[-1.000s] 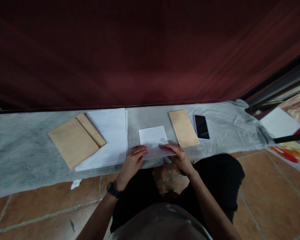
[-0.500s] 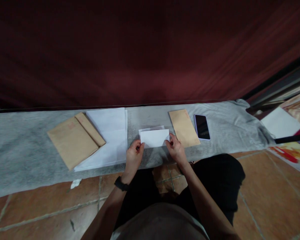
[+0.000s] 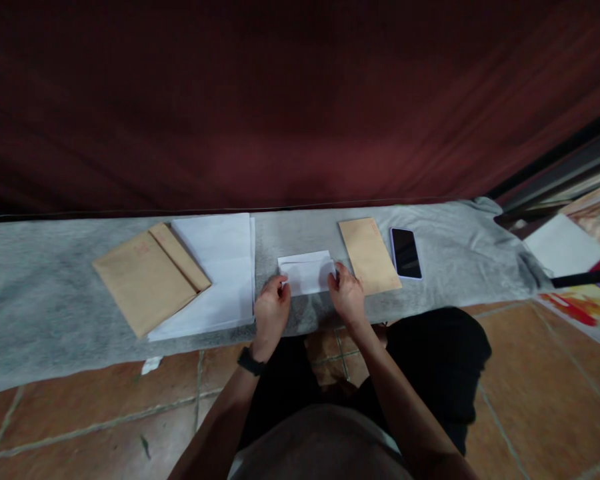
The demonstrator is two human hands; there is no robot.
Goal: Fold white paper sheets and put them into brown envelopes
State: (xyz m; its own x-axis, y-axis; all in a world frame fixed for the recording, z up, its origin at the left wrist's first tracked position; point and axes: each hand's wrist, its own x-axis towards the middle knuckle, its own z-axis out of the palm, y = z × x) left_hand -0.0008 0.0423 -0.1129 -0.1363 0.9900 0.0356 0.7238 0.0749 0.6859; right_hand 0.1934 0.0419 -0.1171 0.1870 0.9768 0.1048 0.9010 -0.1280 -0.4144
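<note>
Low over the grey cloth, a small folded sheet of white paper is held by its two ends. My left hand pinches its left end between thumb and fingers. At the right end, my right hand is closed on the paper in the same way. A second white edge shows just behind the fold; whether it is part of the same sheet I cannot tell. Right of my right hand lies a brown envelope, flat and slightly slanted. Left of my left hand is a stack of white paper.
Brown envelopes overlap the paper stack at the left. A phone with a light purple case lies beside the right envelope. Grey cloth covers the long narrow surface, with a dark red drape behind. A white scrap is on the tiled floor.
The folded paper has tipped down from a raised, facing position to lie lower and flatter over the piece behind it. Both hands have shifted slightly with it.
</note>
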